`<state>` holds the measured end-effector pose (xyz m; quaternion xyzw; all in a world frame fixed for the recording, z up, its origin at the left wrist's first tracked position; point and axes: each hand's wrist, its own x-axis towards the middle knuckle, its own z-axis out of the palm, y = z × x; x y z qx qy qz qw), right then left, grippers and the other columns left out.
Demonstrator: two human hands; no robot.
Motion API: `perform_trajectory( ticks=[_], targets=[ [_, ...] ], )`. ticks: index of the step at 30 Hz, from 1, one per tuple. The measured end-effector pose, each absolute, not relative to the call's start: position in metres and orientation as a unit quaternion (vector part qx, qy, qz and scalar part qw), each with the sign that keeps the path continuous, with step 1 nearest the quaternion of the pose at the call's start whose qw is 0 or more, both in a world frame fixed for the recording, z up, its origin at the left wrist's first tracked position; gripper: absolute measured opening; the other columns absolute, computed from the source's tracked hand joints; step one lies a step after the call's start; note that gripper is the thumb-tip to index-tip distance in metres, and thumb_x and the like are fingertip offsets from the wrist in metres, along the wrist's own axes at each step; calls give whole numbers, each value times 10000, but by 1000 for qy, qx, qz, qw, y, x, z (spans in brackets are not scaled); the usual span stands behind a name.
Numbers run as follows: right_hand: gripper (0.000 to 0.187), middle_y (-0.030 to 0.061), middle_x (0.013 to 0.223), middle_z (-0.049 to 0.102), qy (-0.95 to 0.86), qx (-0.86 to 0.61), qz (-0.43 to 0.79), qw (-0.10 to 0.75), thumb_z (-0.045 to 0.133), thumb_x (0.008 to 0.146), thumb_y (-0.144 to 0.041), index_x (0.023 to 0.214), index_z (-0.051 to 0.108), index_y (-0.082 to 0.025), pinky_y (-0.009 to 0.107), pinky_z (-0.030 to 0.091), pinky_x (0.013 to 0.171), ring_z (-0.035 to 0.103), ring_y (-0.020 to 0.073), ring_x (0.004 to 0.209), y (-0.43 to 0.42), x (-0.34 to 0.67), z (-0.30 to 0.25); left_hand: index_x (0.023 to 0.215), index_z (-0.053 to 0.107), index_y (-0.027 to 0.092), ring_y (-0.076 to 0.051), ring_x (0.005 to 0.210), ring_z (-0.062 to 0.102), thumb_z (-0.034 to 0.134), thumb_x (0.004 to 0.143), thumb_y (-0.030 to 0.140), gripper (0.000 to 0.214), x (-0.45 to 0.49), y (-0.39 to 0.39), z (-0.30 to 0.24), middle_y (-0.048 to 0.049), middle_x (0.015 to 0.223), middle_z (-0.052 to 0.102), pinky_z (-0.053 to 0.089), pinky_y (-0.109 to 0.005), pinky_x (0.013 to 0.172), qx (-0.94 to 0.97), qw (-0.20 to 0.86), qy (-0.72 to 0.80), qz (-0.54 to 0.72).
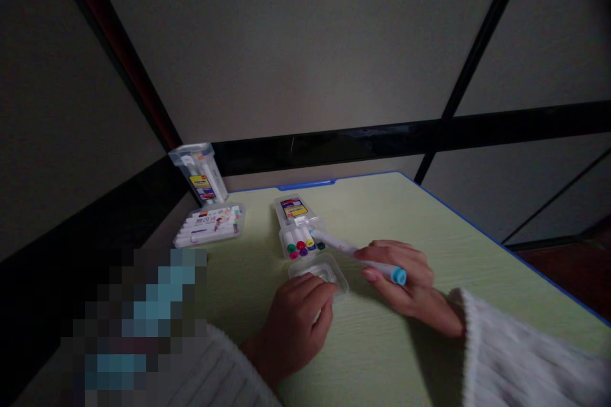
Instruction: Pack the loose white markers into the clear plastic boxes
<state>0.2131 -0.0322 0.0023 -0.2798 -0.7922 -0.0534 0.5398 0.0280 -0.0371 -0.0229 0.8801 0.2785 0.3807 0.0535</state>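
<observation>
My right hand (401, 276) grips a white marker (337, 243) with a light blue end towards me. The marker's far end is over the mouth of a clear plastic marker case (298, 210). This case lies on the table with its open end facing me; several markers with green, red, yellow, pink, purple and dark ends (301, 246) show in it. Its clear lid (329, 264) is flipped open on the near side. My left hand (300, 318) is closed at the lid's near edge, its fingers curled over it and partly hiding it.
A second marker case (203, 175) stands upright at the table's back left corner. In front of it a flat pack of white markers (210, 224) lies down. The pale green table (377, 203) has a blue edge and meets a panelled wall (310, 63). A blurred patch covers the lower left.
</observation>
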Motion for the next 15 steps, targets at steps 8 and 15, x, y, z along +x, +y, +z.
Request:
perform_trajectory(
  ticks=[8, 15],
  targets=[
    [170, 1, 507, 567, -819, -255, -90, 506, 430, 873, -264, 814, 566, -180, 232, 403, 419, 494, 113, 413, -30, 211, 10, 779, 601, 147, -137, 599, 545, 421, 802, 74, 196, 29, -38, -22, -39, 638, 604, 454, -247, 571, 880, 47, 282, 379],
    [183, -10, 496, 541, -834, -248, -98, 483, 427, 879, -290, 828, 561, -177, 241, 374, 418, 477, 115, 409, -28, 208, 5, 774, 601, 148, -135, 584, 533, 407, 802, 75, 209, 29, -38, -21, -31, 616, 586, 440, -243, 552, 882, 42, 280, 376]
  ],
)
